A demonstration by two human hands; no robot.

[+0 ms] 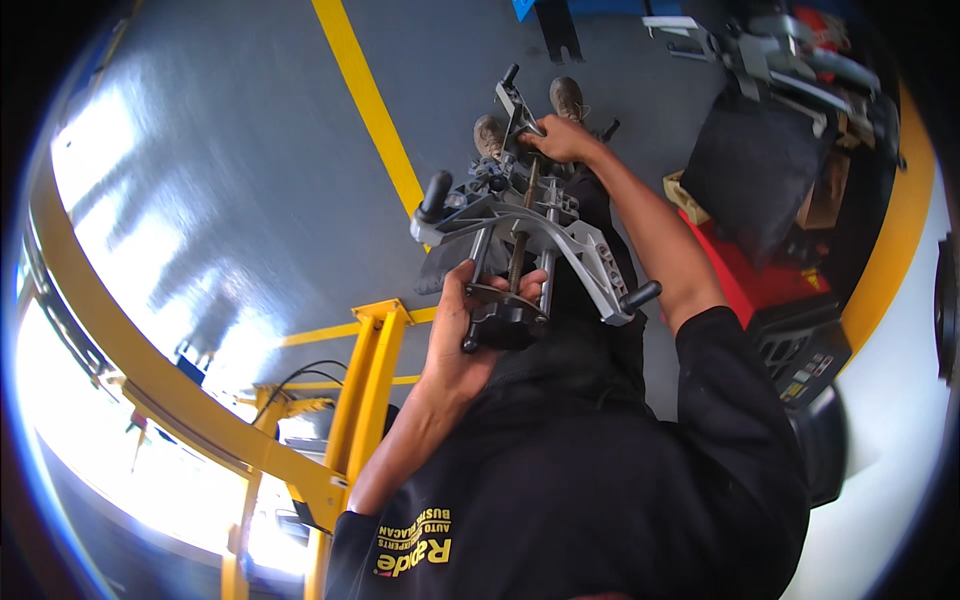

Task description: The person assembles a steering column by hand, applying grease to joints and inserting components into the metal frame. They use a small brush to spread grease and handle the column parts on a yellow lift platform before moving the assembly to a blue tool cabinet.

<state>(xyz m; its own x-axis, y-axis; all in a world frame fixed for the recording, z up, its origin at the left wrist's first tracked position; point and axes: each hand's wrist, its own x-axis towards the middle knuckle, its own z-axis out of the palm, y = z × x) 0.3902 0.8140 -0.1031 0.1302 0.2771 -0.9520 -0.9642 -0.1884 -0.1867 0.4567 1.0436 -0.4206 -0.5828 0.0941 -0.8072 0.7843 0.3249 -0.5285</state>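
In front of my body is a grey metal wheel clamp (520,222) with curved arms, black-tipped pegs, parallel guide rods and a threaded rod down its middle. My left hand (462,325) supports its near end from below, closed around the area by the black knob (505,325), with fingertips showing between the rods. At the clamp's far end, my right hand (562,139) is closed on the grey end bracket (515,108). Its fingertips are partly hidden. Both shoes (567,100) show on the floor beyond the clamp.
To the left stands a yellow steel frame (372,390). On the right are a red cabinet (750,265), a black cover (755,165) and more grey clamp-like metal parts (790,60). A yellow line (370,95) crosses the grey floor (240,130).
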